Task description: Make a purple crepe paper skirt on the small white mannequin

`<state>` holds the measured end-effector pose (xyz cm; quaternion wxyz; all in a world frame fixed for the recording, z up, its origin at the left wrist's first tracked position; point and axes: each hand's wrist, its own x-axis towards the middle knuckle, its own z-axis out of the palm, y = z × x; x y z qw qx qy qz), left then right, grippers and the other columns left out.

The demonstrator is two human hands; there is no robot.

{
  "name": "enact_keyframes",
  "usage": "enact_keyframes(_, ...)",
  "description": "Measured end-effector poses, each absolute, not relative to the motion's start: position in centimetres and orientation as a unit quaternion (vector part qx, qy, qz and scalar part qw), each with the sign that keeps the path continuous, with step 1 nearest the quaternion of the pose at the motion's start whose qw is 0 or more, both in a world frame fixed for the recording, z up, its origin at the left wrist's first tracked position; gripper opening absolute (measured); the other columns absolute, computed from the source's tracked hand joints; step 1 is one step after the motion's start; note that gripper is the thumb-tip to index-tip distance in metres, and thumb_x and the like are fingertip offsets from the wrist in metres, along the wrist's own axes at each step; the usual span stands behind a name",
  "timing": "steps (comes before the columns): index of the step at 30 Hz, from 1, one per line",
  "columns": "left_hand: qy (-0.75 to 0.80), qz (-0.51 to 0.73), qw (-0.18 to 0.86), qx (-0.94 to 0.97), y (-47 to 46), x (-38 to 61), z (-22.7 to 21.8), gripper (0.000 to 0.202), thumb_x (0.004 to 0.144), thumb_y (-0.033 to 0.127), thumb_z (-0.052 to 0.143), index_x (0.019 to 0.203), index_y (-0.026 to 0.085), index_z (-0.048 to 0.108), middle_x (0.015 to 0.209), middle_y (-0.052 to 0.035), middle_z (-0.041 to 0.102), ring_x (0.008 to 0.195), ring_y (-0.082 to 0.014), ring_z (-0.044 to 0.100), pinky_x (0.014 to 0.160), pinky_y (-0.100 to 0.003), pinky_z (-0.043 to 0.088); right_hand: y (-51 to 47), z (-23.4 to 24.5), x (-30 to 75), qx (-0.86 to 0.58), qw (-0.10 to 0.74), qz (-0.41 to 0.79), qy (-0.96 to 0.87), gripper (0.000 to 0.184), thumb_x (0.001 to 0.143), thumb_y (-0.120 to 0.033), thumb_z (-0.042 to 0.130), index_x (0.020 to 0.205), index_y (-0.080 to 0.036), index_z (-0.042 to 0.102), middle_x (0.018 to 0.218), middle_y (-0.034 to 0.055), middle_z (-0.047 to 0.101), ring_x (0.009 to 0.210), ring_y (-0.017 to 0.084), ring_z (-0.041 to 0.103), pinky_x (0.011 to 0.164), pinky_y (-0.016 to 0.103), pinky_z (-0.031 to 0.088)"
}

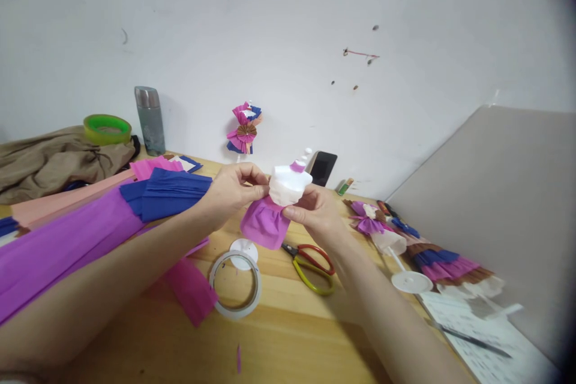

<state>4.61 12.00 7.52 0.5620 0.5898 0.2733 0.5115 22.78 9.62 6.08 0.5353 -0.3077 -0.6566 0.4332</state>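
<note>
Between my two hands is a small white mannequin (288,183), tilted, with a purple band round its neck and a white knob on top. Gathered magenta crepe paper (265,223) hangs at its waist like a skirt. My left hand (236,186) pinches the paper's upper edge at the mannequin's left side. On the other side, my right hand (315,210) grips the waist, its thumb pressed on the paper. Below lie scissors (315,267) with red and yellow handles, a roll of double-sided tape (215,288) and a white disc (245,254).
Purple crepe paper (85,240) and pleated blue paper (173,195) cover the left. A bottle (150,120), green tape roll (107,129) and phone (323,168) stand behind. Dressed mannequins, a stand base (411,282), pen (474,339) and written sheet (490,354) lie right.
</note>
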Motion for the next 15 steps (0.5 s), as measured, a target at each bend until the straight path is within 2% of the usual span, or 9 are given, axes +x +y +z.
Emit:
enact_keyframes(6,0.265,0.488,0.552,0.621,12.3,4.4,7.5,0.021,0.058,0.025,0.080,0.065,0.014,0.063,0.065,0.0010,0.062,0.064,-0.0124,0.056,0.068,-0.027,0.044,9.5,6.2,22.6,-0.326,0.530,0.434,-0.652,0.043,0.055,-0.051,0.088,0.084,-0.022,0.075,0.091,0.0064,0.077,0.101,0.030,0.068,0.088,0.044,0.053)
enact_keyframes(9,0.260,0.462,0.539,0.655,12.4,4.0,7.7,0.020,0.061,0.026,0.079,0.069,0.014,0.065,0.066,0.0008,0.063,0.066,-0.0140,0.057,0.072,-0.028,0.045,9.4,6.3,22.6,-0.324,0.527,0.438,-0.653,0.039,0.057,-0.047,0.088,0.085,-0.022,0.075,0.093,0.0055,0.077,0.098,0.028,0.068,0.087,0.042,0.053)
enact_keyframes(15,0.233,0.434,0.514,0.702,12.5,3.4,7.9,0.026,0.078,0.039,0.067,0.073,0.014,0.066,0.073,-0.0030,0.065,0.077,-0.0184,0.060,0.077,-0.030,0.045,9.5,6.4,22.7,-0.297,0.546,0.433,-0.654,0.032,0.062,-0.041,0.086,0.085,-0.022,0.075,0.088,0.0030,0.075,0.089,0.023,0.068,0.085,0.037,0.051)
